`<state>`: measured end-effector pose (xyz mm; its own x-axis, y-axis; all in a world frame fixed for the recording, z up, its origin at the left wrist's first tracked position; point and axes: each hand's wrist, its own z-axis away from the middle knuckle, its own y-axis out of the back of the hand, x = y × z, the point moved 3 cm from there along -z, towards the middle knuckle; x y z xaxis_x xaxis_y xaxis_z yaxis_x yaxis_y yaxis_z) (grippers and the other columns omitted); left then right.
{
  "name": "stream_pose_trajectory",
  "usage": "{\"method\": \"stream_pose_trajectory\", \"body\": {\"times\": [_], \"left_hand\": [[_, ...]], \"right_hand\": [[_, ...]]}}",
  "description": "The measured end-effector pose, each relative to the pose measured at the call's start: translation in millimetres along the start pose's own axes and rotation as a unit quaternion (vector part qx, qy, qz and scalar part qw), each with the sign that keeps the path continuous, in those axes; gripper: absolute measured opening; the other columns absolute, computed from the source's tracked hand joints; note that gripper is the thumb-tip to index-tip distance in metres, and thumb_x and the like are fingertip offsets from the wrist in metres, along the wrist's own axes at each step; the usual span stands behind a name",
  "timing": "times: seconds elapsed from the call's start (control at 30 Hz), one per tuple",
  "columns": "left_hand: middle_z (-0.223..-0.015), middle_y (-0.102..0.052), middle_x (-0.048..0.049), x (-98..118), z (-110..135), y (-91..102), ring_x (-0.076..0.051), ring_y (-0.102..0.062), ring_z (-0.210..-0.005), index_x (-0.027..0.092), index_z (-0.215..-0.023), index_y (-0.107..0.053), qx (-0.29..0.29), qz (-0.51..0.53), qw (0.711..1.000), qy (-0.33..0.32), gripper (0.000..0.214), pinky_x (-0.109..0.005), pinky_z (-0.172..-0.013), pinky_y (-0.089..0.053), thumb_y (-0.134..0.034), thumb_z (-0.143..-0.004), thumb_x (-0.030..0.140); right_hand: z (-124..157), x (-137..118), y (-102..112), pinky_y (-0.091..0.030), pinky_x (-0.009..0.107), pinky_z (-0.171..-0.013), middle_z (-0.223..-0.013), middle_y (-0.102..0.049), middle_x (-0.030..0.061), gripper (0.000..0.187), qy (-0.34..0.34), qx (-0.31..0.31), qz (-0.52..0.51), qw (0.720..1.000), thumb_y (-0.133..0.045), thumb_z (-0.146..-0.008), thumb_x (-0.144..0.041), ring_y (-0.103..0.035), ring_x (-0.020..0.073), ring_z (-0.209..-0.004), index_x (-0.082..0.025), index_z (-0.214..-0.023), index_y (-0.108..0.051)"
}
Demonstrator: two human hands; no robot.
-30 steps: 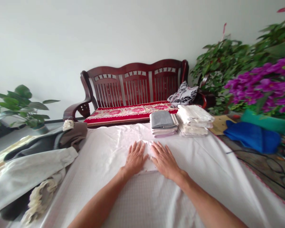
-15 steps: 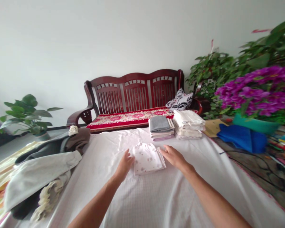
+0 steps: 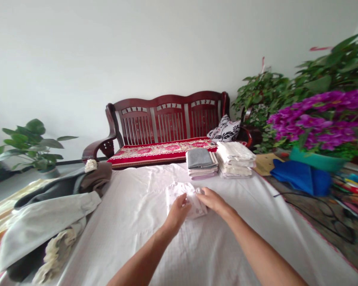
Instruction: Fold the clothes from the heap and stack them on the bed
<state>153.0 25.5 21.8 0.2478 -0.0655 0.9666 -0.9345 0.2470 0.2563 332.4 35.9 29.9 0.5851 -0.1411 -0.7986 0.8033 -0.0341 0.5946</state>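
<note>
On the white sheet lies a folded white garment (image 3: 179,190) with a small faint print and a gathered top edge. My left hand (image 3: 176,214) hovers over or rests on its front middle, thumb and fingers apart; whether it touches the cloth is hard to tell. At the upper right corner of the garment, my right hand (image 3: 214,201) has its fingers closed on the edge. Behind it stands a folded stack with a grey piece (image 3: 200,158) on top. Right beside that is a taller stack of folded white cloth (image 3: 235,153).
A white sheet (image 3: 113,238) covers the surface before me. Loose clothes (image 3: 50,212) are heaped at the left. A wooden bench (image 3: 170,119) with a red cover stands behind. On the right are a blue cloth (image 3: 300,174), a black cable (image 3: 316,206) and purple flowers (image 3: 322,119).
My left hand has moved right, from the garment's left edge to over its middle. My right hand has come slightly left and down onto the corner. The view has shifted slightly.
</note>
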Motion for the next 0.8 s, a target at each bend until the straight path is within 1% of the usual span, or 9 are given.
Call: {"method": "stream_pose_trajectory", "body": {"times": [0.1,0.2,0.37,0.43,0.57,0.63,0.7,0.73,0.8], "left_hand": [[-0.097,-0.073,-0.0051,5,-2,0.4,-0.025,-0.066,-0.101,0.019,-0.106,-0.070,-0.014,0.015,1.000,0.009,0.029,-0.034,-0.088,-0.052,-0.067,-0.078,0.027],[-0.113,-0.072,-0.0096,11,0,1.6,-0.028,-0.064,-0.111,0.016,-0.113,-0.068,0.001,0.061,0.998,0.018,0.041,-0.037,-0.095,-0.050,-0.071,-0.074,0.028],[-0.115,-0.072,-0.0107,32,4,-6.9,-0.027,-0.066,-0.109,0.018,-0.119,-0.064,-0.047,0.180,0.982,-0.037,0.049,-0.037,-0.094,-0.051,-0.070,-0.076,0.042],[-0.113,-0.072,-0.0109,39,2,-4.0,-0.026,-0.068,-0.106,0.018,-0.123,-0.060,-0.020,0.214,0.976,-0.043,0.059,-0.036,-0.091,-0.052,-0.074,-0.072,0.044],[-0.107,-0.071,-0.0093,48,-7,21.3,-0.022,-0.069,-0.091,0.017,-0.130,-0.053,0.083,0.258,0.961,-0.061,0.076,-0.031,-0.080,-0.053,-0.082,-0.063,0.035],[-0.101,-0.071,-0.0063,47,-10,38.0,-0.018,-0.068,-0.079,0.018,-0.132,-0.052,0.120,0.285,0.950,-0.049,0.074,-0.028,-0.071,-0.053,-0.079,-0.066,0.036],[-0.098,-0.071,-0.0048,40,-10,54.3,-0.015,-0.066,-0.072,0.018,-0.131,-0.052,0.149,0.305,0.940,-0.032,0.066,-0.026,-0.065,-0.051,-0.071,-0.071,0.037],[-0.100,-0.071,-0.0052,33,-9,62.1,-0.015,-0.067,-0.073,0.018,-0.131,-0.053,0.158,0.303,0.939,-0.028,0.063,-0.025,-0.066,-0.051,-0.068,-0.073,0.037],[-0.110,-0.070,-0.0078,13,-5,78.0,-0.018,-0.069,-0.086,0.017,-0.134,-0.052,0.177,0.258,0.950,-0.016,0.060,-0.026,-0.071,-0.053,-0.062,-0.077,0.036]], "right_hand": [[2,-5,-4,-0.050,0.031,-0.063,-0.070,-0.071,0.0040,0.040,-0.027,-0.041,-0.097,0.994,-0.060,-0.076,-0.060,-0.068,0.0242,-0.075,-0.020,-0.076,-0.063],[9,-15,-4,-0.050,0.030,-0.059,-0.072,-0.071,0.0025,0.044,-0.046,-0.061,-0.176,0.982,-0.054,-0.077,-0.063,-0.067,0.0209,-0.069,-0.020,-0.083,-0.063],[19,-42,-8,-0.051,0.027,-0.066,-0.098,-0.073,0.0040,0.034,-0.038,-0.069,-0.310,0.948,-0.056,-0.081,-0.053,-0.068,0.0182,-0.084,-0.022,-0.093,-0.064],[21,-59,-11,-0.051,0.027,-0.069,-0.103,-0.073,0.0041,0.032,-0.010,-0.066,-0.348,0.935,-0.058,-0.082,-0.051,-0.068,0.0185,-0.090,-0.022,-0.095,-0.066],[22,-103,-13,-0.054,0.031,-0.081,-0.111,-0.071,0.0050,0.038,0.091,-0.091,-0.371,0.919,-0.060,-0.084,-0.055,-0.066,0.0198,-0.100,-0.022,-0.099,-0.070],[21,-122,-10,-0.055,0.034,-0.084,-0.115,-0.070,0.0071,0.040,0.128,-0.126,-0.408,0.895,-0.063,-0.083,-0.057,-0.066,0.0212,-0.103,-0.021,-0.100,-0.070],[16,-131,-5,-0.057,0.035,-0.083,-0.117,-0.069,0.0086,0.040,0.146,-0.129,-0.427,0.883,-0.065,-0.081,-0.056,-0.066,0.0227,-0.106,-0.020,-0.099,-0.070],[12,-129,-3,-0.057,0.035,-0.082,-0.117,-0.069,0.0087,0.039,0.149,-0.110,-0.418,0.890,-0.064,-0.082,-0.054,-0.066,0.0229,-0.105,-0.020,-0.099,-0.070],[2,-112,1,-0.057,0.033,-0.079,-0.114,-0.071,0.0078,0.034,0.143,-0.037,-0.353,0.924,-0.059,-0.084,-0.048,-0.068,0.0219,-0.101,-0.020,-0.100,-0.069]]}}
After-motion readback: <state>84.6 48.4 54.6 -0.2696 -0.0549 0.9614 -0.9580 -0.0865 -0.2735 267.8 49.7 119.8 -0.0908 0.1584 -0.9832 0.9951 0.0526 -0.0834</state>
